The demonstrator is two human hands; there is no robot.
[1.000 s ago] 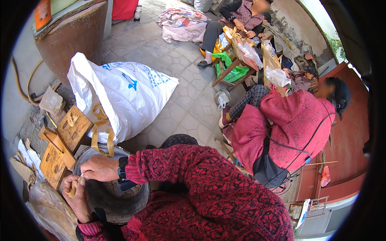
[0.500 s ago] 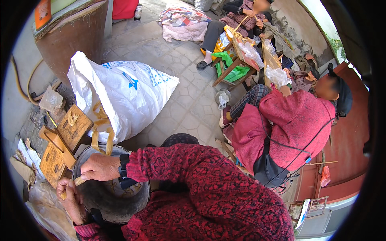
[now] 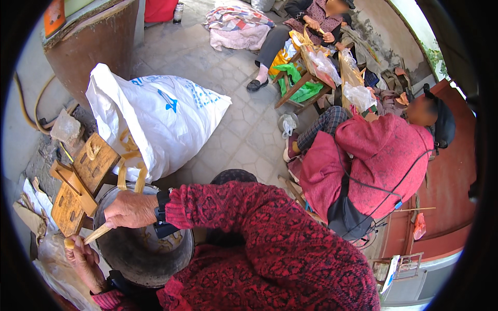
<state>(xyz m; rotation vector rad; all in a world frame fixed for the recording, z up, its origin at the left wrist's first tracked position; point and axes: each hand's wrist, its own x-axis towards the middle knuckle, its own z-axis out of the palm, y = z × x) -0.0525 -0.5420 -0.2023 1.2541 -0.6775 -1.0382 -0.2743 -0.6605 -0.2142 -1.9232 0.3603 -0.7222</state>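
A flat, pale-yellow strip (image 3: 97,233) is stretched between my two hands at the lower left. My right hand (image 3: 132,210) pinches its upper end. The fingers of my left hand (image 3: 87,265) are closed on the lower end, where a small yellowish end sticks out beyond the thumb. Beneath the hands stands a dark round metal pot (image 3: 140,267), with pale curled bits on its bottom. More yellowish ribbons (image 3: 132,153) hang from the mouth of a large white woven sack (image 3: 176,122) just beyond the pot.
A wooden bench (image 3: 98,161) with an upright wooden piece stands left of the pot. To the right a person in a pink coat (image 3: 384,160) sits low. Another person (image 3: 324,26) works farther back, beside a small wooden stool (image 3: 306,78) and plastic bags. A brown vat (image 3: 96,46) stands at far left.
My hands have drawn apart: the left moved slightly left and down, and more of the strip shows between them. The far person's hands have lowered.
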